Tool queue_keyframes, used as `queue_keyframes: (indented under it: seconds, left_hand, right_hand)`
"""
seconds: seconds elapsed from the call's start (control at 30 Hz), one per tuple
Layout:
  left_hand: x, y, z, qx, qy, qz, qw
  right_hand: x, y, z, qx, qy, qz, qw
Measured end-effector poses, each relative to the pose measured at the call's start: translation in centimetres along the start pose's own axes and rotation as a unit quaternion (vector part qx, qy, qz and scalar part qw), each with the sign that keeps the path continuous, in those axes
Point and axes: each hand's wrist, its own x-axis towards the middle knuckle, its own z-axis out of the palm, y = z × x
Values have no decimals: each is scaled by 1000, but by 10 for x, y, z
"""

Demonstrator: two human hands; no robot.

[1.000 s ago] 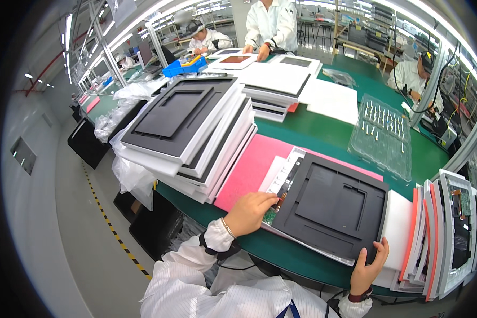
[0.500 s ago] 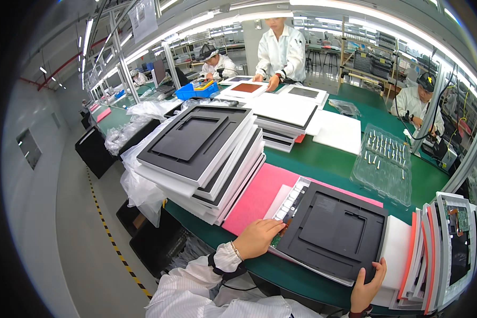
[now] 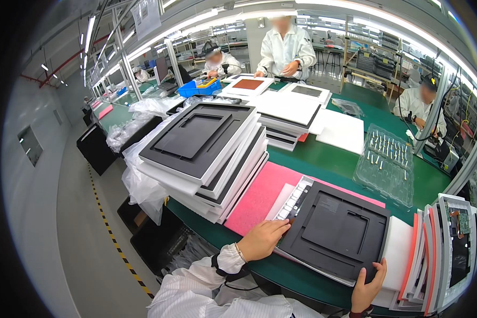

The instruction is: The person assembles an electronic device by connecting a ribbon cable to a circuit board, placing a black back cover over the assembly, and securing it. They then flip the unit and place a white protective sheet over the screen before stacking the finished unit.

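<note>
A black recessed panel [image 3: 336,228] lies over a white-framed unit on the table in front of me. Along the unit's left side, a strip of white and dark parts [image 3: 297,199] shows from under the panel. My left hand [image 3: 262,239] reaches over that side, its fingers stretched out flat and their tips at the panel's left edge. What lies under those fingertips is hidden. At the near right corner, my right hand [image 3: 369,286] holds the panel, thumb on the near edge and fingers along the right edge.
Beneath the unit lies a pink foam sheet [image 3: 259,196]. A tall stack of black-and-white trays [image 3: 196,143] stands left. Framed units with red sheets [image 3: 450,249] stand upright at right. Farther back are a clear blister tray [image 3: 384,164], a blue bin [image 3: 199,89] and co-workers.
My left hand has shifted slightly right along the panel's left edge. My right hand stays at the corner. The standing co-worker across the table has drawn one hand back from the framed panel.
</note>
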Motion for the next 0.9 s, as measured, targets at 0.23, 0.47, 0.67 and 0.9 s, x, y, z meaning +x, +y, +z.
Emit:
queue_keyframes:
  seconds: [0.23,0.47,0.67,0.9]
  left_hand:
    - [-1,-1,0,-8,-2,-5,1000]
    - [-2,-2,3,-5,-2,-4,1000]
    - [-2,-4,5,-8,-3,-8,1000]
    - [-1,-3,2,-40,-4,-23,999]
  right_hand:
    - [0,4,2,-5,-2,6,1000]
    - [0,1,2,-4,-9,-3,1000]
    - [-1,0,1,-8,-12,-7,1000]
    - [-2,-2,1,-13,-17,1,1000]
